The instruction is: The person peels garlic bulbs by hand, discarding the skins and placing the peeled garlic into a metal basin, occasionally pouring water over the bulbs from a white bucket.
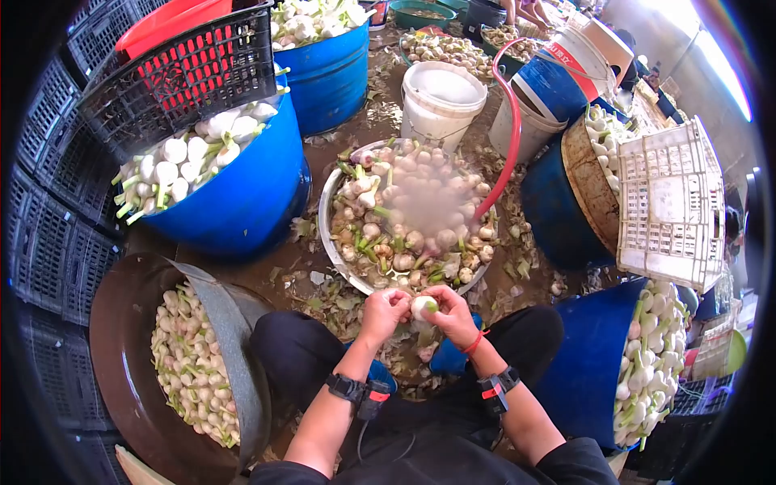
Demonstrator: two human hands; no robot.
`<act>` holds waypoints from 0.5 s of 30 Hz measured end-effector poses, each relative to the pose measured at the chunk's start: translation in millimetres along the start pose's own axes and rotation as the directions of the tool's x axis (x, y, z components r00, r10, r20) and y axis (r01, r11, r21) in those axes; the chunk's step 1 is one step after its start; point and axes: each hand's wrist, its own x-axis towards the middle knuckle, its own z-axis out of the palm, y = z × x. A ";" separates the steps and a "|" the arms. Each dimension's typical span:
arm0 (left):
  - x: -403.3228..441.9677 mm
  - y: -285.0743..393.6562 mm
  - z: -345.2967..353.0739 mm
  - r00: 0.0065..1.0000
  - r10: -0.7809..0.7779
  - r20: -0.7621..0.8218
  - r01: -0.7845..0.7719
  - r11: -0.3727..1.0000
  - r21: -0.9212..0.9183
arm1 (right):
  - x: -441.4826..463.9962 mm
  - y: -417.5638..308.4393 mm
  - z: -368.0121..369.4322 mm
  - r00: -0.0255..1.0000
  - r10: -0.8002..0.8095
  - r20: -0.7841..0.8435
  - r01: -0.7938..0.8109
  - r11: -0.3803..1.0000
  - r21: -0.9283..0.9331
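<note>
A white garlic bulb (420, 306) with a short green stem stub is between the fingers of my right hand (454, 318), in front of my knees. Just left of it, my left hand (385, 314) is closed in a pinch; whatever its fingertips hold is too small to make out. Beyond both hands stands a wide metal basin (330, 234) heaped with unpeeled garlic bulbs (404, 260), some with purple skins and green stems. A blurred patch hides the middle of the heap.
A red hose (511, 137) arches into the basin. Blue barrels (234, 202) of white garlic stand on both sides. A large metal tub (121, 339) of garlic is at left, a white bucket (440, 105) behind the basin, a white crate (671, 202) at right. Peelings litter the wet floor.
</note>
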 end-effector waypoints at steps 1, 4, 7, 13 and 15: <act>3.3 -7.5 -1.8 1.000 0.001 0.002 -0.001 1.000 0.000 | -0.1 -6.0 3.4 1.000 -0.001 -0.002 0.001 1.000 -0.001; -0.9 -26.8 -0.5 0.990 0.124 0.063 -0.126 0.992 0.030 | 0.4 -6.1 2.0 0.975 0.196 -0.104 -0.186 0.977 0.102; -6.9 -17.0 8.0 0.989 0.133 -0.058 -0.141 0.978 -0.157 | 2.3 14.9 -7.4 0.993 -0.090 -0.074 0.033 0.821 -0.570; -3.6 -2.0 2.3 0.975 0.179 -0.134 -0.140 0.956 0.258 | -5.1 -12.0 15.7 0.974 -0.216 0.065 0.194 0.655 -0.731; -2.9 -5.6 0.4 0.974 0.183 -0.136 -0.134 0.943 0.305 | -6.6 -15.4 17.7 0.973 -0.217 0.078 0.200 0.630 -0.750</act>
